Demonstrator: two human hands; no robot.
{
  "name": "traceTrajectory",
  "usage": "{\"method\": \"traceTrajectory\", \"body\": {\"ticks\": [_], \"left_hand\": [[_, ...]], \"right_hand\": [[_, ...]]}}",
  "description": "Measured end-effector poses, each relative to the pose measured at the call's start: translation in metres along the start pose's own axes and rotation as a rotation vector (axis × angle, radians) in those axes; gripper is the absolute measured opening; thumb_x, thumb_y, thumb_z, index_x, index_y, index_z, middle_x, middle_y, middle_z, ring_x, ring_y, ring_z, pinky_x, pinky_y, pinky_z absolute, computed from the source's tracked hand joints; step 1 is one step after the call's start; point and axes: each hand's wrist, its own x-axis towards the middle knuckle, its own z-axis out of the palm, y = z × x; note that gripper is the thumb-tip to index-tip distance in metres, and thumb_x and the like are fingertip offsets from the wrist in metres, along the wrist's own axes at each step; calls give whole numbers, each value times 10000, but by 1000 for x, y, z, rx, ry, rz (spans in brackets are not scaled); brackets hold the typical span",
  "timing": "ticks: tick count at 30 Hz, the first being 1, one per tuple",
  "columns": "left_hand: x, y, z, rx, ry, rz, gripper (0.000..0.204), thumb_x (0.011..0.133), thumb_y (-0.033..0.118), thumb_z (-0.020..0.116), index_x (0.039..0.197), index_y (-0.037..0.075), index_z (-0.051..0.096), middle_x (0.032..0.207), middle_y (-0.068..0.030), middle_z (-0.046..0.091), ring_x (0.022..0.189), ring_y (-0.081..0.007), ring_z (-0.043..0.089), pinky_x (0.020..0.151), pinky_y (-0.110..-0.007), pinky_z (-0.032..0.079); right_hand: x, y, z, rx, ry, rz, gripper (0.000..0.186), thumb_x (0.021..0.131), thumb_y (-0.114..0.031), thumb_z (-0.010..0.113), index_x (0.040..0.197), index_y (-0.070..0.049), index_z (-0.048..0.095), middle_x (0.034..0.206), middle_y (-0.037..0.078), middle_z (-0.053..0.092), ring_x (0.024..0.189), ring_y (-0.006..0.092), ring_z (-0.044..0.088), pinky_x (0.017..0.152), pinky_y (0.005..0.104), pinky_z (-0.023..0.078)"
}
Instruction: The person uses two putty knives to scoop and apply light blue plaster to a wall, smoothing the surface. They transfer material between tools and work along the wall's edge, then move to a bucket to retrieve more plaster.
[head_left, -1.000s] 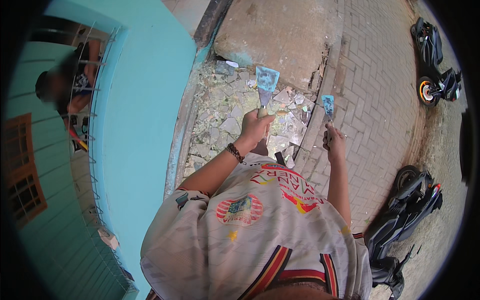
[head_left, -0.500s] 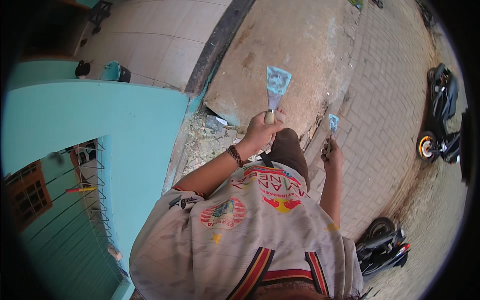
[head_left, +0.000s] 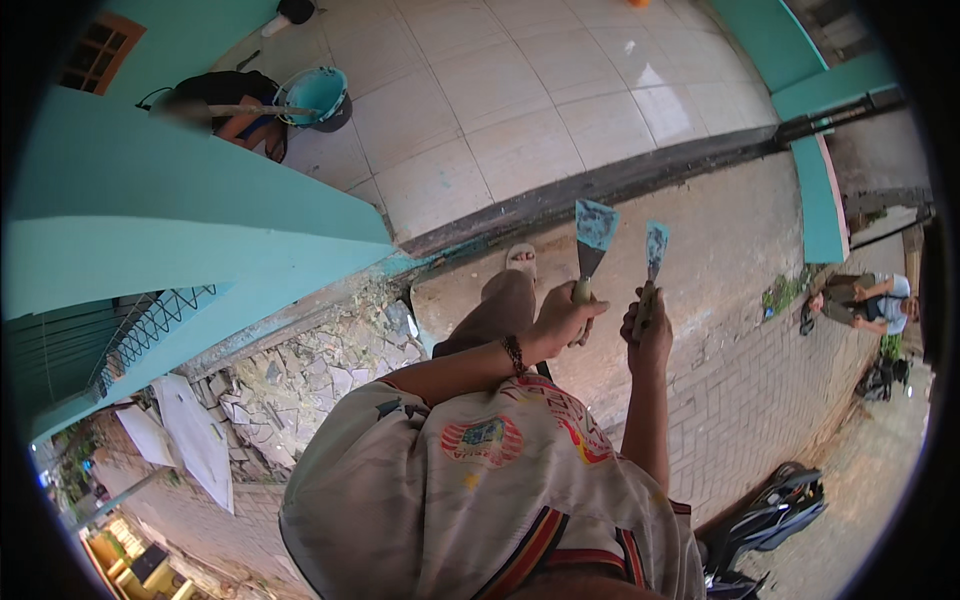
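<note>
My left hand (head_left: 562, 322) grips the pale handle of a wide putty knife (head_left: 595, 235), its flared blade upright and smeared with turquoise paint. Close beside it, my right hand (head_left: 649, 335) is wrapped round the handle of a narrower putty knife (head_left: 656, 245), whose blade also carries turquoise paint. Both blades point away from me over a concrete strip (head_left: 700, 230), a small gap between them. My sandalled foot (head_left: 521, 259) rests on that strip, just left of the wide blade.
Beyond the strip rises a tiled porch (head_left: 520, 110) with a dark edge. Behind a turquoise wall (head_left: 270, 235), a person (head_left: 235, 100) is beside a paint bucket (head_left: 318, 98). Broken rubble (head_left: 300, 385) lies to my left. Parked motorcycles (head_left: 770, 515) and a seated person (head_left: 870, 300) are at right.
My view has swung, bringing more porch, the person at the bucket and the rubble into sight. My right hand has come closer to my left, both still holding their putty knives.
</note>
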Motion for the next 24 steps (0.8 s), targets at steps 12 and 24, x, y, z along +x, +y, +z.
{"method": "traceTrajectory", "body": {"ticks": [12, 24], "left_hand": [[219, 327, -26, -130, 268, 213, 171, 810, 115, 626, 939, 15, 574, 756, -39, 595, 583, -90, 543, 451, -231, 409], [372, 599, -180, -570, 337, 382, 198, 888, 106, 555, 1057, 10, 519, 903, -86, 618, 769, -158, 636, 651, -279, 519]], "right_hand": [[249, -222, 287, -99, -321, -23, 346, 934, -293, 523, 1058, 14, 622, 793, 31, 609, 724, 104, 560, 671, 234, 441], [456, -370, 625, -805, -841, 125, 333, 855, -308, 633, 980, -3, 679, 756, 15, 604, 669, 92, 495, 606, 245, 371]]}}
